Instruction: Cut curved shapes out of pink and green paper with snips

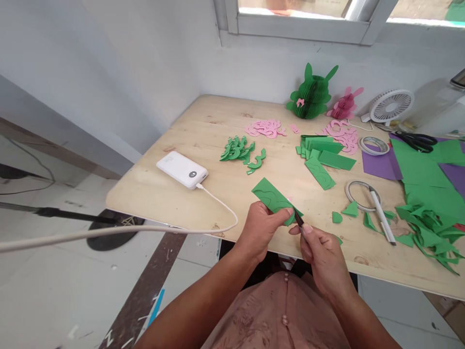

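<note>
My left hand [262,225] pinches a green paper strip [271,194] with a wavy outline on it, above the front edge of the table. Closed around a small pair of scissors [298,217], my right hand [321,249] keeps the dark blades at the strip's right end; the handles are hidden in the fingers. Beyond the strip are a pile of green curved cutouts [235,148] and one loose green cutout [257,162]. More green strips [329,154] are stacked to the right, and one of them carries a drawn outline.
A white power bank [182,169] lies left, its cable [221,206] crossing the front edge. Pink cutouts [267,129], a green paper rabbit [310,94], a pink one [345,104] and a fan [391,105] are behind. Tape [374,146], a white pen [382,215] and green scraps [430,230] lie right.
</note>
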Demonstrator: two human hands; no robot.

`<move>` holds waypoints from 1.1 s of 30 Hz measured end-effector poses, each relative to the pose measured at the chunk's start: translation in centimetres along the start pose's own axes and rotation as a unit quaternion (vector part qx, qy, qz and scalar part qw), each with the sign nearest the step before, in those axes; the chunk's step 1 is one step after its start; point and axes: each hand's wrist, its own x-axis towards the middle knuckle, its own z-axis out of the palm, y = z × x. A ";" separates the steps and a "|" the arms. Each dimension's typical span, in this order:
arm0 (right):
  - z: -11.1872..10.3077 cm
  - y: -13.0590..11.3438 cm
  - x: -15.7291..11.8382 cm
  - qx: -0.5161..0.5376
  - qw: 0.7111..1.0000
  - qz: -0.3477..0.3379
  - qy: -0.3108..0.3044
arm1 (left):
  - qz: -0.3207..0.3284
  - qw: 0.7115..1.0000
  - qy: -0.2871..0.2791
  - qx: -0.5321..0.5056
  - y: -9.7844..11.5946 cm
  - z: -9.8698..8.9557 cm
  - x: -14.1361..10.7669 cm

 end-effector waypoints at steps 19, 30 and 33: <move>-0.1 0.0 0.0 -0.007 1.000 -0.003 0.000 | -0.011 1.000 -0.012 -0.003 -0.2 -0.2 0.0; -0.2 -0.3 0.2 -0.016 1.000 0.003 -0.009 | 0.008 1.000 -0.023 0.016 0.1 -0.1 0.1; -0.1 -0.4 0.2 -0.023 1.000 0.003 -0.011 | 0.010 1.000 -0.021 0.016 0.1 -0.1 0.1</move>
